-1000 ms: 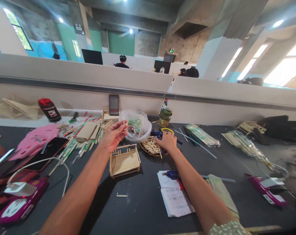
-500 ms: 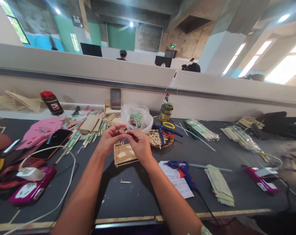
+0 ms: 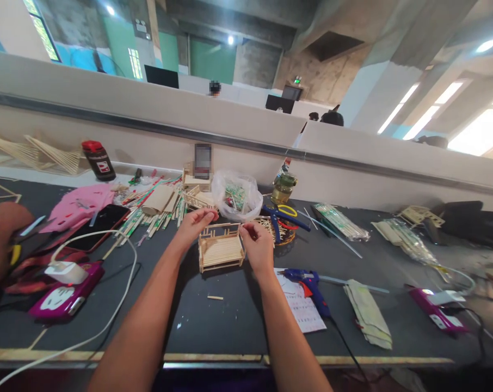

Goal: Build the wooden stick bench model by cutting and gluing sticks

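A small bench-like model of thin wooden sticks [image 3: 221,251] sits on the dark table, its slatted base toward me and a railing along its back. My right hand [image 3: 258,245] is at the model's back right corner, thumb and fingers closed around the end of the top rail. Beyond the back left corner, my left hand [image 3: 196,226] has its thumb and fingertips pressed together; whatever they may pinch is too small to make out. One short loose stick [image 3: 215,298] lies in front of the model.
Behind my hands are a plastic bag [image 3: 236,196], blue-handled cutters [image 3: 276,220] and a basket of short sticks [image 3: 286,237]. A glue gun [image 3: 309,283] rests on paper at right, beside a folded cloth [image 3: 368,316]. A white cable [image 3: 134,261] loops at left from a purple power strip [image 3: 67,294].
My hands were together in front of the model and have moved apart, uncovering it. The right has come down to its back right corner. The camera view has shifted slightly.
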The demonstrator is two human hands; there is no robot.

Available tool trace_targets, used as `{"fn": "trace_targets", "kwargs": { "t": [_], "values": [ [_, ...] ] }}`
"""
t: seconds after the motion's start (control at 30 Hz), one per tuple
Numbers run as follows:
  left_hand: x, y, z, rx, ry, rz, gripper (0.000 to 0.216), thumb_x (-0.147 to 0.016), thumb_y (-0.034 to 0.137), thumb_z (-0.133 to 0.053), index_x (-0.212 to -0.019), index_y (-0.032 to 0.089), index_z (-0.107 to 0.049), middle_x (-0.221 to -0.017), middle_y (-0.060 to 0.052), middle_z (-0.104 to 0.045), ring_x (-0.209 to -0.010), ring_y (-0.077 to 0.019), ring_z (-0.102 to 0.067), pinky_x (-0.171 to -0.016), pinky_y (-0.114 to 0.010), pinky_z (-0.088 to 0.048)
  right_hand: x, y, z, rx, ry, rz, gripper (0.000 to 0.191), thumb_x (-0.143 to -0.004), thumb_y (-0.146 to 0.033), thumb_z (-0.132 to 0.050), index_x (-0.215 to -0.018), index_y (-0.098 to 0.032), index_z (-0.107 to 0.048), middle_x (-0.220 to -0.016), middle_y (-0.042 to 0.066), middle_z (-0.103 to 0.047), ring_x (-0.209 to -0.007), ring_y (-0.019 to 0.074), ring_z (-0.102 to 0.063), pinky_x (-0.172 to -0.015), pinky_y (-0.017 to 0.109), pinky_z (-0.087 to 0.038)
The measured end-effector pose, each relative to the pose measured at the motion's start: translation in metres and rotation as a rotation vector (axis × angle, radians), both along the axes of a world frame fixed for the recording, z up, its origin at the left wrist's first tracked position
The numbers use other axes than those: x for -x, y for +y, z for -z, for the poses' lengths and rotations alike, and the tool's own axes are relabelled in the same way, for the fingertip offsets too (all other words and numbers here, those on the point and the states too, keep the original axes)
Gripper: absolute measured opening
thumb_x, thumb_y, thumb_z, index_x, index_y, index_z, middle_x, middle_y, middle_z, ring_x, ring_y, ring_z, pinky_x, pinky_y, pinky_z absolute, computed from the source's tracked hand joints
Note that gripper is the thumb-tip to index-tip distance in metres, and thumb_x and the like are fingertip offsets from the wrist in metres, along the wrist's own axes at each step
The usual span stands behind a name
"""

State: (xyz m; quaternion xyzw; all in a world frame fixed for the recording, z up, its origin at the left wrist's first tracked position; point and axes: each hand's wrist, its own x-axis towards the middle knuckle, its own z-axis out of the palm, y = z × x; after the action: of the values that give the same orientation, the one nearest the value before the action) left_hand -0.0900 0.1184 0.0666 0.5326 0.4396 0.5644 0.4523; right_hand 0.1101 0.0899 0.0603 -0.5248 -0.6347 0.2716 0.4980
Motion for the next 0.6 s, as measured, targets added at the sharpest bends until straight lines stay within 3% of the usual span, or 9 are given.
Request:
{"fn": "trace_targets", "kwargs": {
  "t": [0.13, 0.3, 0.47, 0.6],
  "values": [
    [-0.002, -0.001, 0.008, 0.118, 0.041, 0.088, 0.055, -0.070, 0.062, -0.071, -0.097, 0.014, -0.074, -0.099, -0.013, -0.074, -0.090, -0.0268, -0.069, -0.077, -0.033, -0.051, 0.002, 0.005, 0.009, -0.042, -0.204, 0.037, 0.016, -0.085, -0.031, -0.059, -0.088, -0.022, -0.071, -0.091, 0.004, -0.068, -0.088, 0.0200, -0.061, -0.082, 0.034, -0.047],
    [-0.001, 0.006, 0.009, 0.102, 0.189, 0.144, 0.051, -0.076, 0.058, -0.066, -0.100, 0.013, -0.072, -0.096, -0.012, -0.074, -0.092, -0.0281, -0.069, -0.077, -0.035, -0.051, 0.007, 0.012, 0.013, -0.109, -0.399, 0.168, 0.011, -0.081, -0.023, -0.065, -0.082, -0.022, -0.076, -0.103, 0.009, -0.063, -0.103, 0.0245, -0.054, -0.090, 0.037, -0.044],
    [-0.009, 0.033, -0.010, -0.007, 0.473, 0.309, 0.043, -0.068, 0.036, -0.073, -0.105, 0.013, -0.068, -0.096, -0.009, -0.073, -0.093, -0.0243, -0.067, -0.082, -0.034, -0.050, 0.012, 0.017, 0.011, -0.081, -0.451, 0.238, 0.011, -0.083, -0.022, -0.065, -0.083, -0.022, -0.076, -0.100, 0.008, -0.063, -0.102, 0.0244, -0.053, -0.089, 0.037, -0.041],
    [-0.020, 0.049, -0.021, -0.049, 0.762, 0.397, 0.057, -0.066, 0.020, -0.067, -0.123, 0.017, -0.060, -0.092, -0.005, -0.072, -0.084, -0.0207, -0.066, -0.073, -0.029, -0.048, 0.016, 0.018, 0.011, -0.067, -0.461, 0.249, 0.012, -0.084, -0.022, -0.064, -0.085, -0.021, -0.076, -0.101, 0.009, -0.063, -0.102, 0.0252, -0.053, -0.088, 0.037, -0.041]
  ]
}}
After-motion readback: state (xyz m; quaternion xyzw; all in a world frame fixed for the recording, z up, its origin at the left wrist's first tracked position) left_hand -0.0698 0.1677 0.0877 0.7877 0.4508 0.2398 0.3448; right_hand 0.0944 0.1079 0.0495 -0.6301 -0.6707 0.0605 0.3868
